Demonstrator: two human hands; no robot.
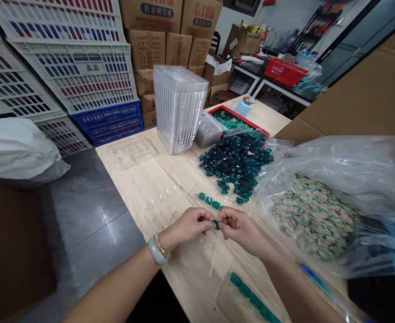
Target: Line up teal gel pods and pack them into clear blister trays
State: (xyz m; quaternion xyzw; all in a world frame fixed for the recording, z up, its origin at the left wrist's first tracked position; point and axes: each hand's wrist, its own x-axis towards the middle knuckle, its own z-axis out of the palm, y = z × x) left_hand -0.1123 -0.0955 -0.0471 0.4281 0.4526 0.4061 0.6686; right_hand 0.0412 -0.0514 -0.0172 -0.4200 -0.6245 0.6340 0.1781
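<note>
My left hand [186,225] and my right hand [239,229] meet over the wooden table [133,184], pinching a small teal capsule [216,224] between their fingertips. Just beyond them, a short row of matching capsules [210,201] lies on the table. A heap of dark teal capsules [236,163] sits on a clear plastic sheet farther on. Below my right wrist, a strip of teal capsules [251,294] lies in a clear film. To the right, an open plastic bag [313,217] holds many teal-and-beige capsules.
A tall stack of clear plastic trays [179,107] and a red tray of green capsules [231,119] stand at the table's far end, beside a blue mug [242,107]. Plastic crates [106,121] and cardboard boxes [150,18] stand behind. The floor lies left.
</note>
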